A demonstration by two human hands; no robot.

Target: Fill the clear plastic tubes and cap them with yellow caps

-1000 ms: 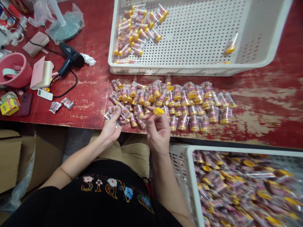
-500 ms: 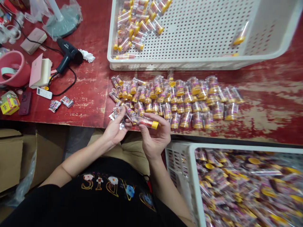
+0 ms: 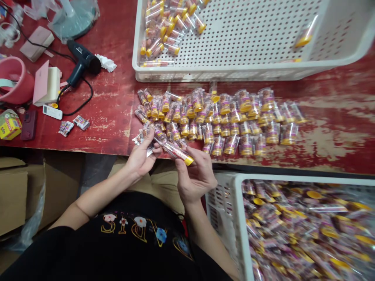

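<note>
Head: tube (image 3: 177,151) juts leftward from right grip (image 3: 195,176).

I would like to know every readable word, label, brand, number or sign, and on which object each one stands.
"ARIS", upside down, across the black fabric shirt; the letter before it is unclear.
Too small or blurred to read: printing on clear plastic yellow-capped tubes, small rectangular printed sachets, yellow-and-green cardboard box and dark blue plastic hair dryer.
</note>
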